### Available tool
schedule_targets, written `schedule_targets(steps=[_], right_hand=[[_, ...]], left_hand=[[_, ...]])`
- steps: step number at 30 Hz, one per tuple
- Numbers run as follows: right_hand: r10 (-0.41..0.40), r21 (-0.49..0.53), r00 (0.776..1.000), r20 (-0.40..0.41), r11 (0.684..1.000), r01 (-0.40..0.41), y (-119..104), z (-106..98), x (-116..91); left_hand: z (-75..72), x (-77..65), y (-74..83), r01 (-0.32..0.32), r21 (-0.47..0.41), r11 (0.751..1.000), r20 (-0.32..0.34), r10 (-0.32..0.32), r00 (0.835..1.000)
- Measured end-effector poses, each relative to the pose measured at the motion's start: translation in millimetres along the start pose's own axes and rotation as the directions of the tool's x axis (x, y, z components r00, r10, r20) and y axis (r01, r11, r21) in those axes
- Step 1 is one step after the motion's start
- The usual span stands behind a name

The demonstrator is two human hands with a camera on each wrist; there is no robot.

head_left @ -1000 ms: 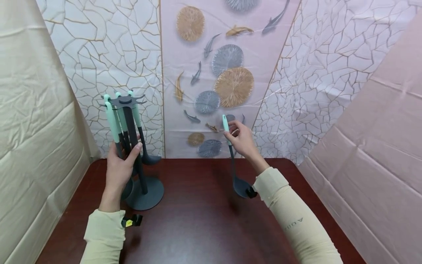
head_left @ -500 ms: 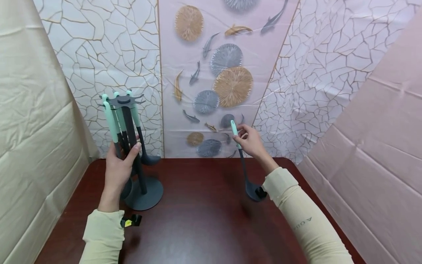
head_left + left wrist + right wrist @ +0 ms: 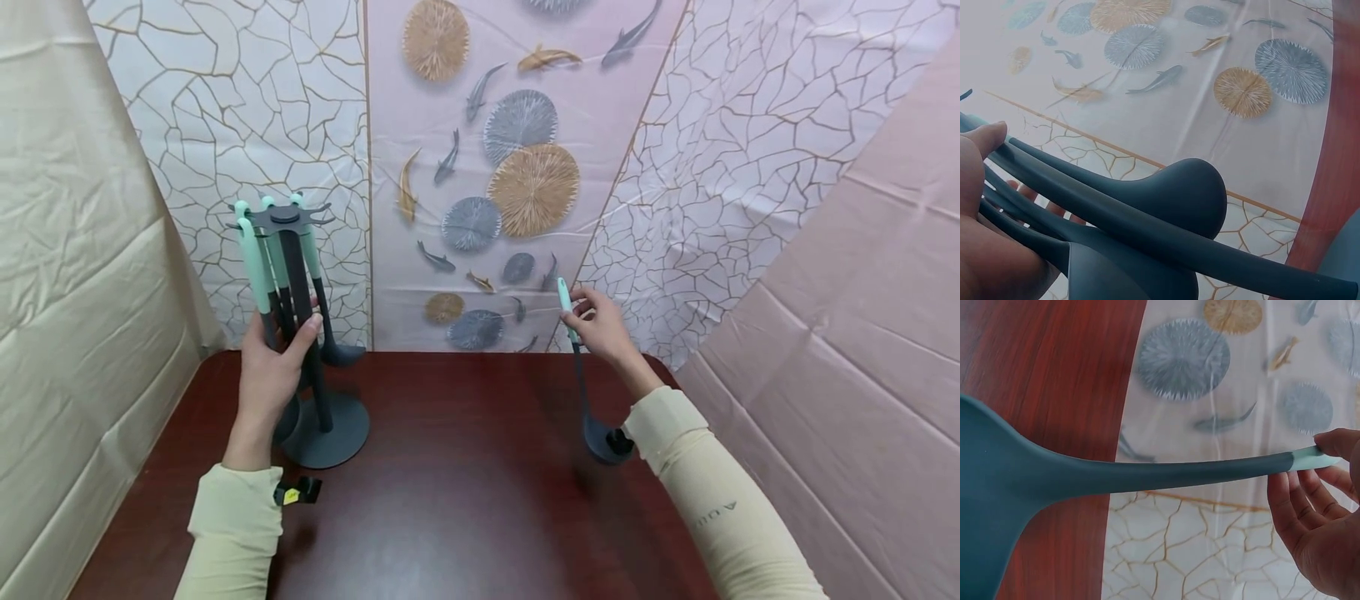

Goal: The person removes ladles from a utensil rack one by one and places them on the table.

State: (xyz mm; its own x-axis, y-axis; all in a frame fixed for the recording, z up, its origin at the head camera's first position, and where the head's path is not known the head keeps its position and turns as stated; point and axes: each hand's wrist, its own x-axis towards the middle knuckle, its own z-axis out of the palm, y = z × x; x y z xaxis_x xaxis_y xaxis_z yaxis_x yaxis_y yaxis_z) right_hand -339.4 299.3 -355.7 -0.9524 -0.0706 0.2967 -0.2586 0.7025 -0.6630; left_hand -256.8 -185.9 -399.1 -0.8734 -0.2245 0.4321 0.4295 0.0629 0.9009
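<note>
A kitchen utensil rack, dark grey with a round base and a hooked top, stands at the table's left. Several utensils with mint handles hang from it. My left hand grips its post and nearby handles, thumb across the front; in the left wrist view the dark utensil heads cluster beside the palm. Off to the right, my right hand pinches a ladle by its mint handle, bowl hanging down. The right wrist view shows the ladle's dark neck and part of its broad head.
The dark red-brown table reaches back to a patterned cloth backdrop. Beige cloth walls the left side and pinkish cloth the right. Small black cameras sit at both wrists.
My right hand has moved right with the ladle, away from the rack, and slightly lower. The left hand stays at the rack; the head view has tilted slightly.
</note>
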Motion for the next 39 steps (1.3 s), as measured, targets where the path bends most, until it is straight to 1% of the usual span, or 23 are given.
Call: schedule_targets(steps=[4, 9, 17, 22, 29, 39], right_hand=[[0.005, -0.030, 1.000, -0.020, 1.000, -0.005, 7.3, -7.4, -4.1], [0.014, -0.060, 0.999, -0.040, 0.998, -0.017, 14.5, -14.1, -10.2], [0.028, -0.065, 0.999, -0.033, 0.997, -0.030, 28.3, -27.4, -13.7], [0.027, -0.094, 0.999, -0.036, 0.995, -0.030, 35.9, -37.8, -18.2], [0.051, -0.187, 0.998, -0.044, 0.981, -0.058, 45.5, -50.6, -25.4], [0.071, -0.227, 0.996, -0.061, 0.970, -0.083, 59.4, -59.9, -31.7]], left_hand=[[0.1, -0.4, -0.1, -0.006, -0.004, 1.000, -0.003, 0.006, 1.000], [-0.5, -1.1, 0.8, 0.013, -0.002, 1.000, -0.003, -0.013, 1.000], [-0.1, -2.5, 1.2, 0.027, 0.002, 1.000, -0.010, -0.027, 1.000], [-0.1, -2.1, 2.2, 0.029, 0.011, 1.000, -0.011, -0.029, 1.000], [0.1, -1.4, 2.6, 0.026, 0.003, 1.000, -0.008, -0.026, 1.000], [0.5, -1.6, 3.1, 0.033, 0.018, 0.999, -0.006, -0.033, 0.999]])
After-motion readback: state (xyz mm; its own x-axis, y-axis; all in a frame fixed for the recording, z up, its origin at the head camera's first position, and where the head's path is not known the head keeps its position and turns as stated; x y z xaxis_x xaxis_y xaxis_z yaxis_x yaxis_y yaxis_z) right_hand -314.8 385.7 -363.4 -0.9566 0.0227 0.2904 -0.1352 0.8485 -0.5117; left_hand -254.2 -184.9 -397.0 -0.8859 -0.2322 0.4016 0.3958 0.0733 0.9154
